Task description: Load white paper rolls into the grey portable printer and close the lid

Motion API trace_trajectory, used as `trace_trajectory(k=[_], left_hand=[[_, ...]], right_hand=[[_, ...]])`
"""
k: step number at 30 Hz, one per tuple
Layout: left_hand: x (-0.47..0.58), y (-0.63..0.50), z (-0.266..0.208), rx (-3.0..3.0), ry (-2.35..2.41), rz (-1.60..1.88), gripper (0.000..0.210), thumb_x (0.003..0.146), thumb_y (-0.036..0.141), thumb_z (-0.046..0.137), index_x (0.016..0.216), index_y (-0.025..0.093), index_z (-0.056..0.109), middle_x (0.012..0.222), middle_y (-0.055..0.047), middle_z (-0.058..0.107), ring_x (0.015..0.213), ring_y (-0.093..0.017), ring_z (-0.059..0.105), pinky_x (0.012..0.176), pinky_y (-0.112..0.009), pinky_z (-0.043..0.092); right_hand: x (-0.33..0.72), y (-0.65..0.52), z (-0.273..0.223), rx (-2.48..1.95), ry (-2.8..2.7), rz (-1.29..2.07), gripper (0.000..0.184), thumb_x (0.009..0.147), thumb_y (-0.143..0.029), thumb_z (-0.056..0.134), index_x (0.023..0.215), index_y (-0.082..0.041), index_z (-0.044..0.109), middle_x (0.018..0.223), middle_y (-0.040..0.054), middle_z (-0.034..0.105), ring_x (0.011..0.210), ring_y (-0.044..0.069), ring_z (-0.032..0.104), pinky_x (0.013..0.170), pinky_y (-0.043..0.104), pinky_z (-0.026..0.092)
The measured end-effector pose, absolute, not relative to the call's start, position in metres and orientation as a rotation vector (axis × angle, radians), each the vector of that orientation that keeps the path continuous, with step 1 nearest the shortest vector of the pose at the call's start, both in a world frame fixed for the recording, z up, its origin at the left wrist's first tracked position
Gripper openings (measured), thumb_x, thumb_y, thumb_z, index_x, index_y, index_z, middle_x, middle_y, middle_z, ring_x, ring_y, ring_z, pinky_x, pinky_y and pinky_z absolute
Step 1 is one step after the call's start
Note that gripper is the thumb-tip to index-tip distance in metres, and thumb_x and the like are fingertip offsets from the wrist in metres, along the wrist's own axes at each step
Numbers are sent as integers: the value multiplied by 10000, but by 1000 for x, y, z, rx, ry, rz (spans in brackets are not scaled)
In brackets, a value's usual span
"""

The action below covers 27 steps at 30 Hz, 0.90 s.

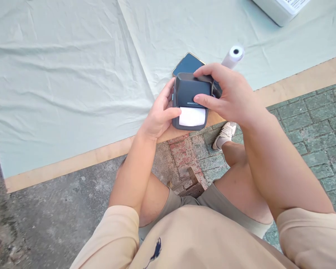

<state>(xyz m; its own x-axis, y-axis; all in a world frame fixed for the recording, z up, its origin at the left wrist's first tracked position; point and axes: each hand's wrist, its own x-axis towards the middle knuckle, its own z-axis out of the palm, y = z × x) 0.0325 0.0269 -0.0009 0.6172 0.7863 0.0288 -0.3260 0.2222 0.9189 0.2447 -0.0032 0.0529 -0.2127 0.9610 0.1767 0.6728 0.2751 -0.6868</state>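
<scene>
Both hands hold a dark label printer over the table's near edge. White paper shows in the lower part of the printer, below its dark lid. My left hand is closed round the printer's left side, its thumb at the edge of the paper. My right hand grips the lid from the right, with the thumb on its front and fingers at its back. Behind the printer lies a phone, partly covered by it. A white paper roll is just beyond my right hand.
A pale green cloth covers the wooden table, whose bare edge runs along the near side. A white box-like object sits at the top right. Below are paving bricks and part of a wooden stool.
</scene>
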Motion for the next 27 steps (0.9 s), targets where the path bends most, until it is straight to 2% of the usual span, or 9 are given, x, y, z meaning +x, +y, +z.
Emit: trace_trajectory(k=[4,7,10,16,21,26,27], left_hand=[[35,25,2,924,551,858,562,801,495,688,1288,224,613,1247,-81,687,1239,-357,671,1022,-516,593],[33,27,-1,902,637,879,458,857,400,615,1292,256,634,1251,-42,729,1274,-325,673,1047,-480,587],[31,30,-4,940,654,897,420,856,333,637,1273,290,654,1308,-8,738,1330,-309,657,1099,-466,568],[28,32,-5,935,633,890,405,827,364,747,1226,306,705,1289,9,763,1226,-281,723,1011,-431,624],[28,31,-4,943,632,902,399,827,370,767,1215,292,712,1273,5,774,1187,-272,745,987,-418,645],[28,31,-6,945,658,896,421,835,363,759,1245,290,701,1278,-8,766,1178,-283,747,1000,-443,637],[28,32,-7,941,665,900,418,832,353,757,1241,288,705,1286,-8,761,1205,-290,735,1018,-450,629]], right_hand=[[247,-1,46,-1489,-1977,655,419,873,-391,720,1262,-313,584,1257,60,713,1077,308,663,975,531,532],[247,-4,50,-1497,-1979,638,391,875,-424,695,1226,-307,568,1276,60,694,1111,319,653,1028,576,513],[248,-11,61,-1461,-1970,570,374,866,-432,680,1200,-315,560,1311,65,659,1214,337,612,1057,568,512],[247,-19,68,-1376,-2080,527,543,778,-348,787,1274,-308,570,1319,97,615,1277,332,573,1096,546,515],[245,-15,69,-1451,-1984,335,354,822,-306,729,1152,-335,606,1177,84,629,1163,313,619,960,536,580],[246,-15,71,-1355,-2097,365,532,741,-404,831,1215,-316,606,1211,106,575,1170,319,598,915,501,591],[245,-16,71,-1355,-2088,322,509,737,-400,833,1185,-306,611,1181,107,578,1149,315,605,905,492,586]])
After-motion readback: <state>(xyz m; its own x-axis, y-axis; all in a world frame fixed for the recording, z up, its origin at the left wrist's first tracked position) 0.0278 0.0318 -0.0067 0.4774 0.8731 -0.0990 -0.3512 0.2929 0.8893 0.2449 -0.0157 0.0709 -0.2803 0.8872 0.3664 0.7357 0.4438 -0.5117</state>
